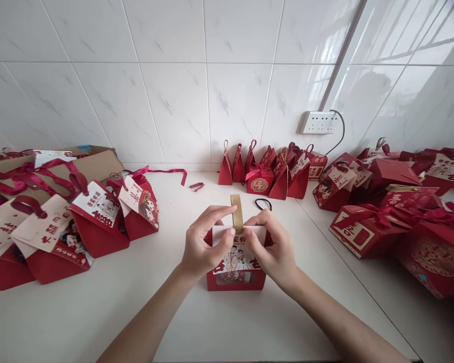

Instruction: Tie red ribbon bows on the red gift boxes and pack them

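Observation:
A red gift box [236, 285] with a clear window and a white printed card [236, 258] showing a cartoon couple stands upright before me. A gold ribbon handle [237, 210] rises from its top. My left hand [208, 241] is closed at the left of the box top, its index finger against the ribbon and its thumb at the card's upper edge. At the ribbon's base, my right hand [270, 247] pinches the box top between thumb and index finger. Just behind the box lies a black cord loop [263, 204].
Red gift boxes with tags [98, 222] crowd the left beside an open cardboard carton [98, 162]. Small peaked boxes [260, 181] line the tiled wall. More boxes [363, 229] are piled at right. A loose red ribbon [166, 171] lies behind; a power strip [318, 122] is on the wall.

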Demonstrator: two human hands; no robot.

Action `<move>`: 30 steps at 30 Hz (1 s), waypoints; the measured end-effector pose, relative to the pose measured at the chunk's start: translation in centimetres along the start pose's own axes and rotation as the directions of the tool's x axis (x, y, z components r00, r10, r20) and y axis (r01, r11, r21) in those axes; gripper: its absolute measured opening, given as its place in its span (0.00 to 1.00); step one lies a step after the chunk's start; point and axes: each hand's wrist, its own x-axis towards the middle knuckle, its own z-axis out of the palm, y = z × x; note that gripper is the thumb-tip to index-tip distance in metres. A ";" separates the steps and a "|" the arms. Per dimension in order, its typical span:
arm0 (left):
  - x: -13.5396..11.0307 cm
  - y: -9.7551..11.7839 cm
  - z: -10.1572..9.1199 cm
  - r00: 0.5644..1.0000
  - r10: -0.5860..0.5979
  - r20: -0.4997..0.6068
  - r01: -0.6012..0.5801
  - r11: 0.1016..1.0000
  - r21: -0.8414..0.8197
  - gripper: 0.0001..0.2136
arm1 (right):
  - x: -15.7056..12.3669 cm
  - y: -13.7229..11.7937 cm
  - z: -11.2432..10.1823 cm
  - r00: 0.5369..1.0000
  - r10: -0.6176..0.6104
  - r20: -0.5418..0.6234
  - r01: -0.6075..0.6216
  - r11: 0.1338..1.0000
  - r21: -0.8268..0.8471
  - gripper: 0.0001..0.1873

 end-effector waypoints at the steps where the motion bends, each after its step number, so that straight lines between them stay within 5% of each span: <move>1: 0.0 0.0 0.0 1.000 0.003 -0.003 -0.003 1.000 -0.005 0.15 | 0.0 0.0 0.0 1.000 -0.008 -0.002 0.008 1.000 -0.003 0.04; 9: -0.4 0.0 0.4 1.000 0.012 -0.003 -0.012 0.999 -0.033 0.15 | 0.0 0.0 -0.6 0.996 0.017 0.083 -0.013 0.999 -0.038 0.05; 13: -1.5 -1.3 0.7 0.998 0.015 0.056 -0.008 0.993 -0.121 0.28 | -0.1 0.4 -0.9 0.998 -0.028 0.057 0.032 0.997 -0.068 0.06; 15: -2.0 -2.3 0.9 0.985 -0.006 0.170 0.031 0.989 -0.142 0.35 | -0.1 0.8 -1.3 0.998 -0.056 0.005 0.056 0.993 -0.106 0.05; 19: -2.6 -3.8 1.1 0.853 -0.191 0.486 0.213 0.977 0.010 0.34 | 0.0 2.7 -2.3 0.993 -0.053 -0.108 0.028 0.976 -0.214 0.05; 21: -2.4 -4.1 1.2 0.799 -0.289 0.528 0.275 0.956 0.108 0.28 | 0.0 4.0 -2.7 0.990 -0.068 -0.127 0.036 0.970 -0.240 0.02; 23: -2.1 -4.2 1.2 0.818 -0.340 0.464 0.288 0.940 0.181 0.24 | 0.1 5.2 -3.0 0.985 -0.090 -0.149 0.056 0.974 -0.220 0.11; 26: -1.3 -4.9 0.4 0.936 -0.293 0.197 0.230 0.929 0.292 0.22 | 0.1 6.6 -3.1 0.987 -0.098 -0.126 0.063 0.964 -0.257 0.22; 28: -0.6 -5.8 -0.6 0.970 -0.238 -0.049 0.240 0.903 0.356 0.22 | 0.1 7.5 -3.1 0.998 -0.058 -0.005 0.051 0.920 -0.388 0.19; 30: 0.0 -6.8 -1.8 0.950 -0.166 -0.266 0.267 0.874 0.406 0.24 | 0.2 8.4 -3.1 0.996 0.002 0.091 0.046 0.851 -0.523 0.13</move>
